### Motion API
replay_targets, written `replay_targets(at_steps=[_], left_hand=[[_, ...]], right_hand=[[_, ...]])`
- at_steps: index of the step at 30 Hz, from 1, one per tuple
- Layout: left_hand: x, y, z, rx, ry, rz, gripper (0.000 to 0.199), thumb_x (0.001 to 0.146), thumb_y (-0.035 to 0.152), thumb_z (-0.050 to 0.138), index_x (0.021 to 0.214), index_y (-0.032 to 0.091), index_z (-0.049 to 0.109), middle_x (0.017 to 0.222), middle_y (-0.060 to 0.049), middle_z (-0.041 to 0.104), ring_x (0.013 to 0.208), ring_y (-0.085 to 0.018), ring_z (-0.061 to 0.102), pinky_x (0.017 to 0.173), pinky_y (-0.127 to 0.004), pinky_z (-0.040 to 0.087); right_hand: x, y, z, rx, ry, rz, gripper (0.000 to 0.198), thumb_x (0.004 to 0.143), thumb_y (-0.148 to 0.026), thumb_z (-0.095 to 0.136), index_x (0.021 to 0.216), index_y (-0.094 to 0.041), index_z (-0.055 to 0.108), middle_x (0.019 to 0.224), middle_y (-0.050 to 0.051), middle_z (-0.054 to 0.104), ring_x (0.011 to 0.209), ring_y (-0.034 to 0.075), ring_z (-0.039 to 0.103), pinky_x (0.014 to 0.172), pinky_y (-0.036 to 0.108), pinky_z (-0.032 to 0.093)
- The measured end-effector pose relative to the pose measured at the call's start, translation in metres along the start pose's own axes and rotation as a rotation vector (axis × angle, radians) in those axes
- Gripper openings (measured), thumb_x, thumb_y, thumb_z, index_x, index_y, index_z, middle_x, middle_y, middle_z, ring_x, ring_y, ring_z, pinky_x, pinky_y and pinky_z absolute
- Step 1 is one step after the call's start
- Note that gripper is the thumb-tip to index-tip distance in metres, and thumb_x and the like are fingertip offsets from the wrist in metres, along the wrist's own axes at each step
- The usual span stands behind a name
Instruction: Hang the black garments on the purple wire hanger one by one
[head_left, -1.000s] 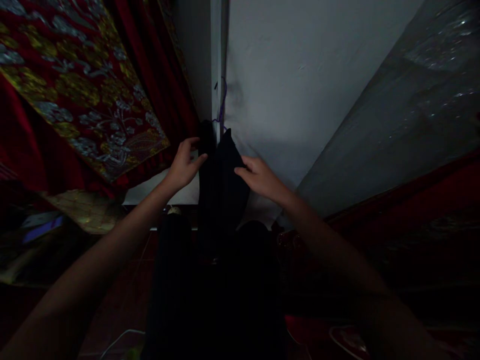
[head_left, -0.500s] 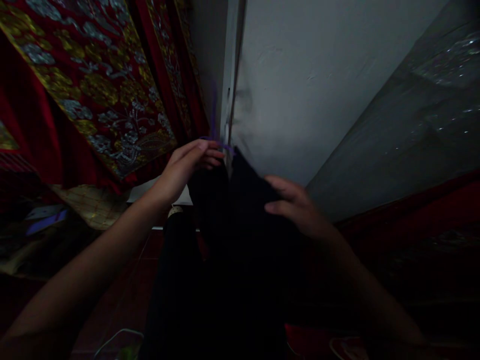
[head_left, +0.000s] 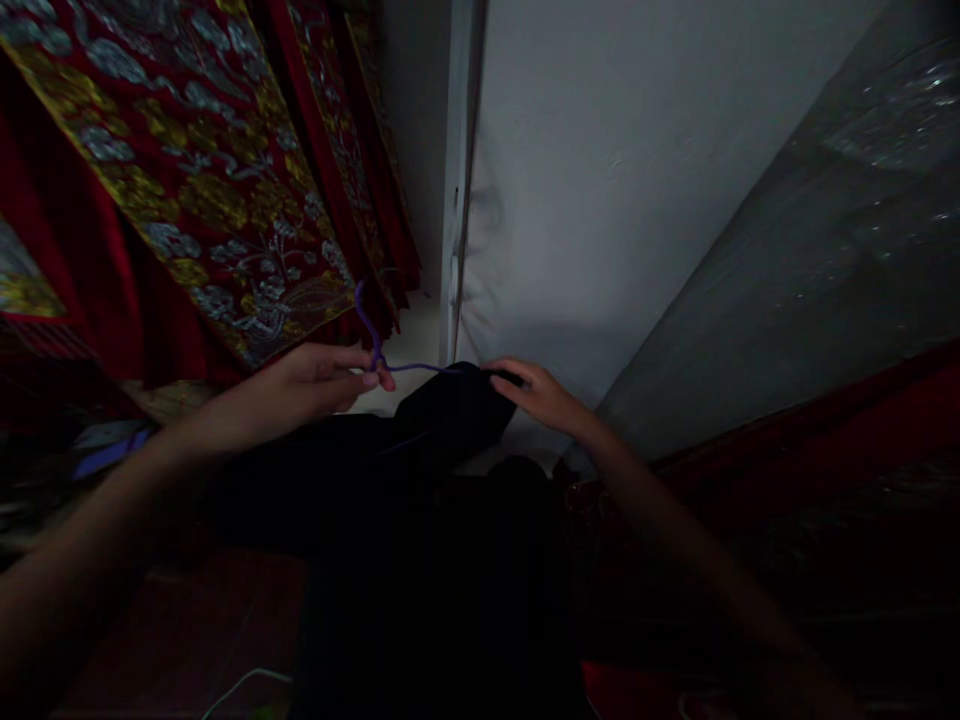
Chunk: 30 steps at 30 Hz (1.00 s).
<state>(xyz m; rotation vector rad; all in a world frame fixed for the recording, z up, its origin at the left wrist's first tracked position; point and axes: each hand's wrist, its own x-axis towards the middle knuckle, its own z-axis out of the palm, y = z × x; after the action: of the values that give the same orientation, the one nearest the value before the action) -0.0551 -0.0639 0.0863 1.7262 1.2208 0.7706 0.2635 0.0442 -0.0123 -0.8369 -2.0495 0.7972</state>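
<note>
Left hand: closed narrow, thumb and fingertips pinching a purple hanger at the base of its hook. Hook rising above the fingertips; one thin arm running rightward into dark cloth.

Right hand: narrow, thumb on the near face and fingers at the far side of the upper edge of a black garment, cloth between them. Garment bunched between the two hands and trailing below the left one (folds mostly lost in shadow).

Below the hands: reddish floor, with a pale cord curving across it, under the left forearm.

Left of the left hand, past the wrist: a small blue-violet item, its kind too dark to tell.

Beyond the left hand, upper left: red hanging cloth, embroidered in gold and silver.

Beyond the gap between the hands: a narrow upright pale post.

Beyond the right hand: a pale wall; farther right, glossy translucent sheeting, with red fabric along its lower edge.
</note>
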Motion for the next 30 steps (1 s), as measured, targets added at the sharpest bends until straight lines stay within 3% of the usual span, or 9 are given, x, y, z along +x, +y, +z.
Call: replay_targets(at_steps=[2,4,7,11,13,17,21,25,30], left_hand=[[0.008,-0.008,-0.011,0.120,0.181,0.112,0.033,0.081,0.050,0.072,0.089,0.018,0.073,0.067,-0.001,0.059,0.054,-0.012,0.049,0.046,-0.021,0.036],[0.019,-0.020,-0.016,0.208,0.344,0.204,0.029,0.083,0.046,0.072,0.089,0.018,0.071,0.074,-0.003,0.065,0.064,-0.016,0.058,0.056,-0.025,0.046],[0.031,-0.038,-0.009,0.350,0.643,0.393,0.024,0.089,0.040,0.066,0.100,0.019,0.069,0.095,-0.007,0.068,0.088,-0.023,0.065,0.080,-0.037,0.053],[0.039,-0.054,0.024,0.608,1.092,0.657,0.018,0.089,0.030,0.064,0.103,0.020,0.068,0.111,-0.011,0.059,0.116,-0.031,0.053,0.105,-0.055,0.039],[0.046,-0.059,0.042,0.650,0.990,0.710,0.019,0.091,0.026,0.060,0.108,0.020,0.067,0.103,-0.010,0.058,0.108,-0.029,0.055,0.102,-0.053,0.041],[0.072,-0.068,0.067,0.556,0.527,0.558,0.055,0.094,0.020,0.052,0.149,0.021,0.045,0.096,-0.006,0.060,0.094,-0.023,0.059,0.091,-0.041,0.048],[0.090,-0.078,0.079,0.527,0.438,0.422,0.075,0.094,0.022,0.053,0.162,0.026,0.022,0.101,-0.007,0.061,0.096,-0.024,0.060,0.091,-0.039,0.050],[0.088,-0.089,0.087,0.650,0.451,0.336,0.053,0.100,0.032,0.050,0.151,0.023,0.042,0.103,-0.009,0.064,0.092,-0.025,0.064,0.086,-0.038,0.051],[0.074,-0.110,0.091,0.734,0.299,0.208,0.026,0.102,0.037,0.048,0.114,0.021,0.064,0.099,-0.008,0.068,0.082,-0.023,0.067,0.074,-0.033,0.050]], right_hand=[[0.000,0.003,-0.002,0.144,-0.092,0.143,0.042,0.086,-0.059,0.064,0.072,-0.019,0.068,0.069,0.001,0.065,0.067,0.017,0.061,0.061,0.029,0.048],[0.003,0.000,-0.005,0.316,0.014,0.249,0.046,0.078,-0.063,0.072,0.067,-0.019,0.067,0.060,-0.001,0.061,0.054,0.013,0.054,0.051,0.025,0.041],[0.022,-0.010,-0.017,0.523,0.342,0.247,0.044,0.064,-0.061,0.084,0.074,-0.020,0.071,0.067,0.000,0.069,0.060,0.015,0.062,0.057,0.027,0.048],[0.068,-0.023,-0.039,0.577,0.591,0.113,0.047,0.065,-0.064,0.082,0.077,-0.021,0.069,0.074,0.004,0.073,0.079,0.022,0.071,0.073,0.033,0.057],[0.086,-0.027,-0.050,0.568,0.639,0.057,0.048,0.070,-0.067,0.077,0.081,-0.021,0.067,0.080,0.005,0.073,0.089,0.025,0.072,0.079,0.036,0.058],[0.088,-0.025,-0.062,0.573,0.729,0.008,0.050,0.078,-0.070,0.068,0.087,-0.021,0.066,0.086,0.006,0.072,0.101,0.026,0.071,0.083,0.039,0.060],[0.054,-0.009,-0.056,0.594,0.762,0.096,0.050,0.078,-0.070,0.067,0.087,-0.021,0.066,0.088,0.007,0.073,0.100,0.028,0.072,0.081,0.041,0.061],[0.027,0.008,-0.041,0.611,0.778,0.180,0.051,0.077,-0.070,0.067,0.091,-0.021,0.068,0.091,0.007,0.074,0.096,0.027,0.073,0.082,0.042,0.060],[0.033,0.024,-0.038,0.661,0.830,0.219,0.048,0.078,-0.067,0.067,0.093,-0.021,0.069,0.093,0.007,0.075,0.096,0.027,0.072,0.083,0.043,0.060]])
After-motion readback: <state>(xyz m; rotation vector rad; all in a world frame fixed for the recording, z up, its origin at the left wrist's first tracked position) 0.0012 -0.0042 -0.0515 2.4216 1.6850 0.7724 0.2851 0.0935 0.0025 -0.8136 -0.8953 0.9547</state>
